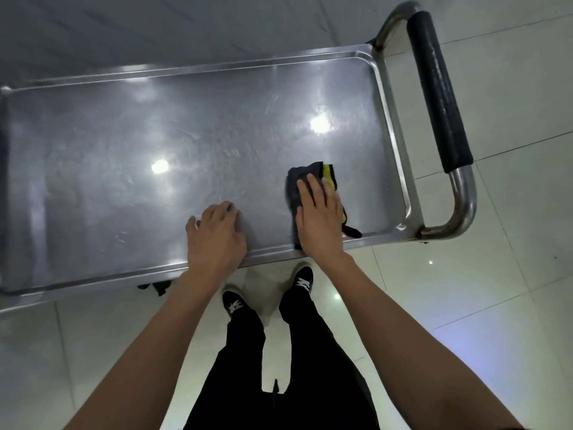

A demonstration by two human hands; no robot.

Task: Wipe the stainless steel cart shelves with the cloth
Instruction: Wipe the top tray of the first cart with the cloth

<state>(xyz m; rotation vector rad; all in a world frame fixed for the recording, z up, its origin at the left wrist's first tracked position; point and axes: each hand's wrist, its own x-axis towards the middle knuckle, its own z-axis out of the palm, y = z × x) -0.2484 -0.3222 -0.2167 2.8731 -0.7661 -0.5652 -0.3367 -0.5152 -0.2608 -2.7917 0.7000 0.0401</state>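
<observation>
The stainless steel cart's top shelf (124, 144) fills the upper half of the head view, shiny with a raised rim. A folded dark grey cloth (296, 181) with a yellow edge lies on the shelf near its front right corner. My right hand (319, 215) presses flat on the cloth with straight fingers. My left hand (215, 235) rests on the shelf by the front rim, to the left of the cloth, fingers slightly bent and holding nothing.
The cart's push handle (438, 88) with a black grip stands at the right end. Pale floor tiles (511, 274) surround the cart. My legs and black shoes (302, 279) stand close to the cart's front edge. A grey wall lies behind the cart.
</observation>
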